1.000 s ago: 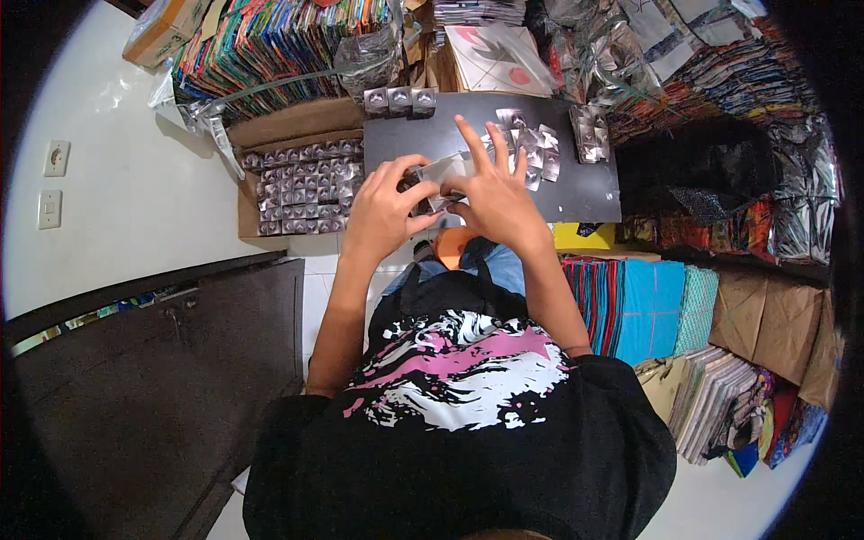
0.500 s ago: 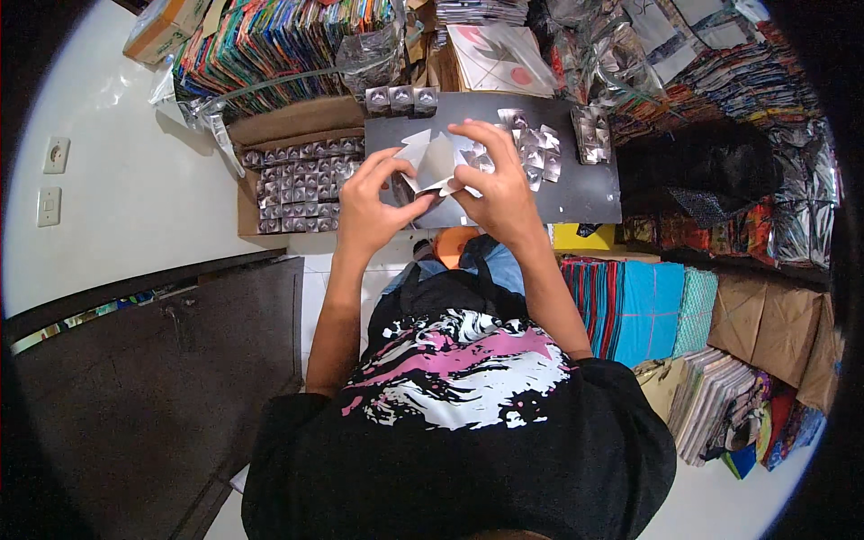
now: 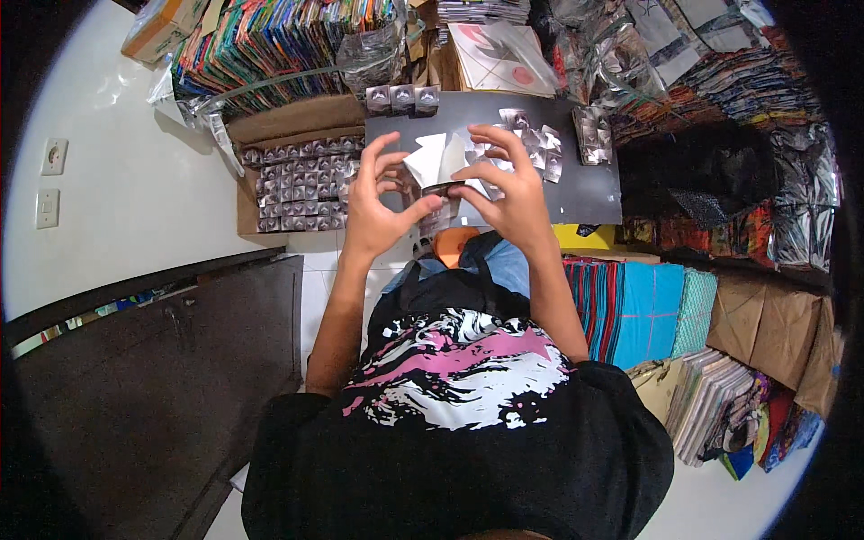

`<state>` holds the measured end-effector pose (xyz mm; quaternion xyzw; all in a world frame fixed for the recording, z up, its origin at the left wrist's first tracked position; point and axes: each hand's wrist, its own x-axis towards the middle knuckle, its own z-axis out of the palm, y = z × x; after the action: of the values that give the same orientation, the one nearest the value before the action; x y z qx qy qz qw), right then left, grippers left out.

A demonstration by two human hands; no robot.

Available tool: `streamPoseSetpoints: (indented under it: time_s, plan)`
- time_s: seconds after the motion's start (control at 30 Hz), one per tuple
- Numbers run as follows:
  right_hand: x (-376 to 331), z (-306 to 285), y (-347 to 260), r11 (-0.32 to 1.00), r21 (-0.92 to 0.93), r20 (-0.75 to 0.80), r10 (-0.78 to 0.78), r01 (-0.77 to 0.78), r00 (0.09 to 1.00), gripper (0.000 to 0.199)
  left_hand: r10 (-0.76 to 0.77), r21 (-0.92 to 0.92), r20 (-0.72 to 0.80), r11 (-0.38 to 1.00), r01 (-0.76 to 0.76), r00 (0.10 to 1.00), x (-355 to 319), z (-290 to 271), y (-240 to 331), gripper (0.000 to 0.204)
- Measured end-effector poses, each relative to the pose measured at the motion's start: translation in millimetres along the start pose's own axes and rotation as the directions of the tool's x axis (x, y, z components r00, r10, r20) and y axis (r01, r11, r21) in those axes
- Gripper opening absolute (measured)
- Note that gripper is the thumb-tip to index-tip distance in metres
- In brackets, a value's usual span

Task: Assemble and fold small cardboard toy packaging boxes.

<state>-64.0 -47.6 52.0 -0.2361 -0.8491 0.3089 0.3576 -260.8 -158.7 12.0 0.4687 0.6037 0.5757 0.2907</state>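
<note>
Above the grey board (image 3: 576, 193), my right hand (image 3: 517, 193) pinches a small folding carton (image 3: 432, 162) between thumb and fingers. The carton's white inner flaps stand up and spread apart. To its left, my left hand (image 3: 373, 207) has its fingers curved and spread, with the thumb tip close to the carton's lower edge; whether it touches I cannot tell. Several silvery-grey printed cartons (image 3: 544, 153) lie in a loose cluster right of my right hand. A row of similar cartons (image 3: 402, 99) stands at the board's far left corner.
Left of the board, a cardboard box (image 3: 297, 117) holds rows of the small cartons. Another few cartons (image 3: 592, 135) stand at the board's right edge. Stacked colourful packets (image 3: 279, 45) rise behind, and turquoise folded bundles (image 3: 650, 310) stand at the right. A dark panel (image 3: 162, 387) is at the left.
My left hand has loosened from the carton, its fingers spreading away to the left. The carton's flaps have shifted, and my right hand has moved slightly right while keeping its grip.
</note>
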Motion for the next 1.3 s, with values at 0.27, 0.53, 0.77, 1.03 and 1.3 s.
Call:
streamPoseSetpoints:
  time_s: [0.27, 0.53, 0.77, 1.03, 1.3]
  plan:
    - [6, 9, 0, 1.0, -0.002, -0.017, -0.028, 0.028, 0.999, 0.026, -0.099, 0.015, 0.106, 0.995, 0.098, 0.989, -1, 10, -6, 0.088]
    - [5, 13, -2, 0.992, -0.04, -0.068, -0.123, 0.121, 0.99, 0.042, -0.128, -0.108, -0.031, 0.986, 0.124, 0.991, -1, 11, -12, 0.066]
    - [5, 8, -1, 0.983, -0.09, -0.027, -0.164, 0.161, 0.986, 0.048, -0.122, -0.156, -0.111, 0.982, 0.104, 0.986, 1, 8, -5, 0.064]
    - [5, 0, -19, 0.999, 0.031, 0.044, 0.018, -0.02, 0.999, 0.028, 0.191, 0.349, -0.105, 0.926, -0.144, 0.976, 4, 1, 3, 0.071]
    - [-6, 20, -2, 0.982, -0.114, 0.159, 0.17, -0.153, 0.972, 0.031, 0.468, 0.537, 0.017, 0.741, -0.403, 0.884, 2, 7, 3, 0.072]
